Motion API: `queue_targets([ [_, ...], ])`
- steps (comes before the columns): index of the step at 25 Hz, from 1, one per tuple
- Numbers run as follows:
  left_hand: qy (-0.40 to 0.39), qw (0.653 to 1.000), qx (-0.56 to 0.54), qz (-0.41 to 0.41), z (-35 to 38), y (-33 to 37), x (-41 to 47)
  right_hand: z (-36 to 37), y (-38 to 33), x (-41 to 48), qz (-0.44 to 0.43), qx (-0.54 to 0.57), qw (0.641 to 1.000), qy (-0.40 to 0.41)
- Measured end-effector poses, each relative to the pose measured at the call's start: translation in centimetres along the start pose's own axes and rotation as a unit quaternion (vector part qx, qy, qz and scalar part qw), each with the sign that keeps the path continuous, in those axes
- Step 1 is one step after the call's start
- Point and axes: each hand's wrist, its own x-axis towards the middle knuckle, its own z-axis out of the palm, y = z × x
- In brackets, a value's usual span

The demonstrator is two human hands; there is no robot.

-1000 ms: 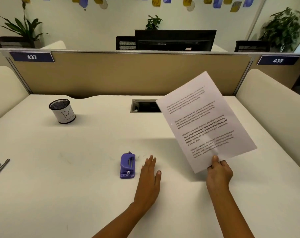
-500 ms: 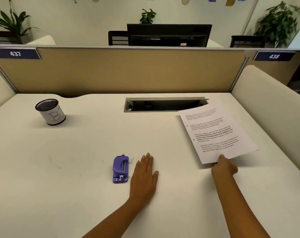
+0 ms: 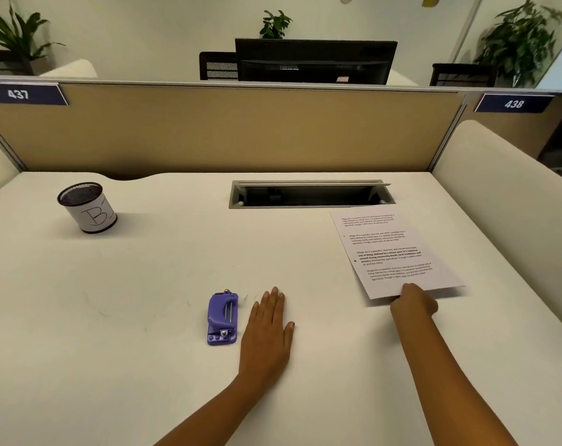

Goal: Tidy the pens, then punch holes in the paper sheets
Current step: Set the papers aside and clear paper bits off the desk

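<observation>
A printed paper sheet (image 3: pixel 392 249) lies nearly flat on the right side of the white desk (image 3: pixel 144 300), with small punched holes near its left edge. My right hand (image 3: pixel 413 302) pinches its near edge. A purple hole punch (image 3: pixel 223 318) sits on the desk near the middle. My left hand (image 3: pixel 268 329) rests flat on the desk just right of the punch, fingers together, holding nothing. A mesh pen cup (image 3: pixel 86 207) labelled B stands at the back left; I see no pens in it.
An open cable slot (image 3: pixel 310 194) is cut into the desk at the back, just beyond the sheet. A tan partition (image 3: pixel 224 130) closes the far side, and padded side panels (image 3: pixel 505 194) flank the desk. A monitor stands behind the partition.
My right hand lowered the sheet from upright in the air down onto the right side of the desk. The left hand stayed flat beside the punch. The pens at the left edge left the view.
</observation>
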Motion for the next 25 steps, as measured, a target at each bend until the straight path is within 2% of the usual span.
queue_targets([
  [1, 0.002, 1.0, 0.0, 0.0, 0.0, 0.0, 0.0, 0.3, 0.1, 0.7, 0.014, 0.013, 1.0, -0.003],
  [4, 0.002, 1.0, -0.001, -0.003, 0.0, 0.0, 0.1, 0.9, 0.6, 0.9, -0.074, -0.152, 0.986, 0.006],
  [7, -0.005, 1.0, 0.0, -0.005, 0.1, -0.1, 0.1, 0.9, 0.8, 1.4, -0.088, -0.216, 0.972, -0.021],
  [8, -0.005, 1.0, -0.002, -0.004, 0.1, -0.1, 0.1, 0.7, 0.9, 1.5, -0.07, -0.225, 0.972, -0.018],
  [17, -0.014, 1.0, -0.013, -0.007, -0.1, -0.1, 0.0, -1.5, 1.7, 2.7, -0.092, -0.223, 0.968, -0.074],
  [23, -0.03, 0.999, -0.019, -0.015, -0.4, 0.1, 0.0, -2.1, 2.1, 2.3, -0.153, -0.335, 0.929, -0.037],
  [25, -0.056, 0.998, -0.03, -0.02, -1.1, 0.5, 0.1, -2.4, 2.7, 1.2, -0.21, -0.389, 0.897, -0.016],
])
